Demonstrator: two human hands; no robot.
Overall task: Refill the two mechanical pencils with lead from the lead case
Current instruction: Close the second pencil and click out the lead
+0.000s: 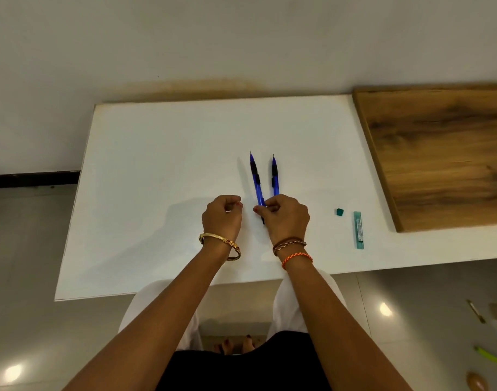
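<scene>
Two blue mechanical pencils lie on the white tabletop (162,153), tips pointing away from the person and rear ends converging toward the hands; the left pencil (255,176) leans slightly leftward at its tip, the right pencil (274,176) runs almost straight away from the body. The right hand (284,214) sits over the rear ends of both, fingers curled; it appears to pinch the back end of the left pencil, though whether it also grips the right one is hidden under the knuckles. The left hand (222,217) hovers just beside it, fingertips drawn together in a pinch; if anything thin is held there, I cannot make it out.

The lead case (358,230) lies well to the right of the right hand, its long axis roughly parallel to the pencils; its small teal cap (339,212) rests apart, between case and hand, so the case looks open. The right hand is clearly the nearer one to the case; reaching it from the left would mean crossing over. My guess is that lead is about to go into a pencil's rear end, so the left pinch must line up with the pencil's long axis.
</scene>
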